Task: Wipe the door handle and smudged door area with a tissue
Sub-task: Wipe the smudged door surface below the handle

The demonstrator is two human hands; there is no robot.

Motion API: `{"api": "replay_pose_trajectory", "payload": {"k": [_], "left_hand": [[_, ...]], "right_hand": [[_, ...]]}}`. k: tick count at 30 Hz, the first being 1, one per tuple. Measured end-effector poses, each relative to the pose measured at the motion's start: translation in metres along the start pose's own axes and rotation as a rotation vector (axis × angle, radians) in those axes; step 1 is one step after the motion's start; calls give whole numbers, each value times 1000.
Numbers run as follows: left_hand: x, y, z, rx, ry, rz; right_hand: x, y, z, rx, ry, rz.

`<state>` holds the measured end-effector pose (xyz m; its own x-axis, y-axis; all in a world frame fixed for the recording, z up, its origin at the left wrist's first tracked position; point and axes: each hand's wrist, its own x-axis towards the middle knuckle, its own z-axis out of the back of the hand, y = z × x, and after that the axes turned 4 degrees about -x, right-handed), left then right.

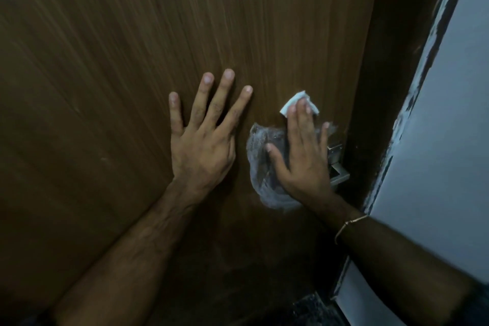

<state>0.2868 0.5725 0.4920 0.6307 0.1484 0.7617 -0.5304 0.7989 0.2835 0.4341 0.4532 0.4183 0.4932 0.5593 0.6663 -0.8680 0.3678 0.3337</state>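
Observation:
A dark brown wooden door [132,47] fills most of the view. My left hand [203,140] lies flat on it with fingers spread, holding nothing. My right hand [301,156] presses a white tissue [293,102] flat against the door; only the tissue's top edge shows above my fingertips. A greyish smudged patch [260,167] spreads on the door under and left of my right hand. The metal door handle [337,164] sits just right of that hand, partly hidden by it.
The dark door frame [383,114] runs along the right side of the door. A pale grey wall [449,114] with a chipped edge lies beyond it. A thin bracelet [349,225] is on my right wrist.

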Motion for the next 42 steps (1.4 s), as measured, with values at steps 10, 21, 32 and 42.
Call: {"api": "replay_pose_trajectory", "payload": {"k": [10,21,32,42], "left_hand": [[-14,2,-8,9,-55,70],[-23,-2,-17,30,-118,142],[-27,-4,-18,17,-99,176],[-29,-5,-19,23,-83,177]], "right_hand": [[-3,13,-5,-66,0,75],[-9,22,-16,-118,-20,139],[-14,28,-23,-117,-56,148],[-24,19,-30,-151,-81,102]]}}
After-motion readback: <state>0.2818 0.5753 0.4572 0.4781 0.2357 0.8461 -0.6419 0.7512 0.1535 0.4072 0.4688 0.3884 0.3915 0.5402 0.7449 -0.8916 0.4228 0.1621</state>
